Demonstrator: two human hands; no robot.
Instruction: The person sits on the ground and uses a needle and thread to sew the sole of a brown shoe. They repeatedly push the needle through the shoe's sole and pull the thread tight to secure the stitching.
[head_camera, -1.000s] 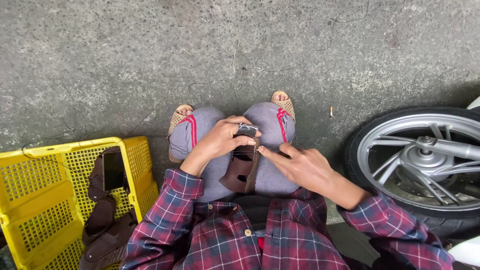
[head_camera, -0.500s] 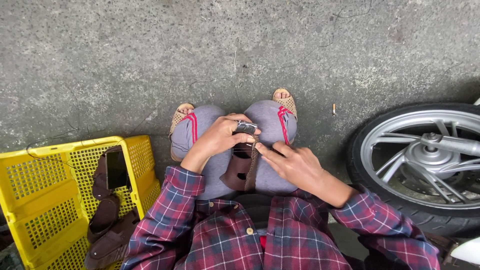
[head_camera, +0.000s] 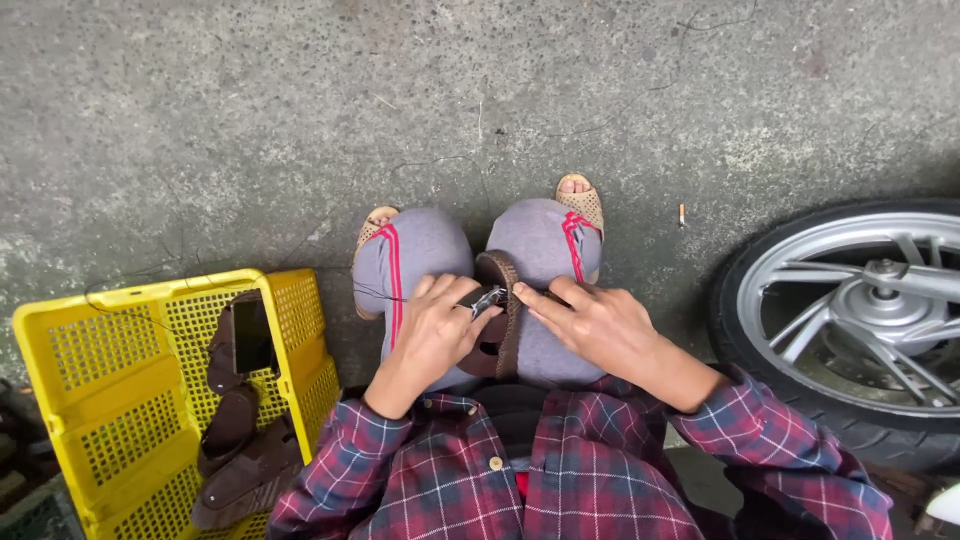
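Left hand (head_camera: 432, 330) pinched a small metal tool (head_camera: 484, 299) against the brown leather strap (head_camera: 503, 315) lying between the knees; right hand (head_camera: 590, 325) pressed the strap's right edge, fingers extended. Tool could slip (fingertips close) and nick the right hand.

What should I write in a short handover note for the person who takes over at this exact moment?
Left hand: closed on a small metal tool, held against the brown leather piece.
Right hand: fingers steady the same piece on the knees.
Things: more brown leather pieces lie in the yellow crate on the left; a motorcycle wheel stands on the right.
Done: cannot tell how far the piece is worked.
Left: the piece is not yet in the crate.
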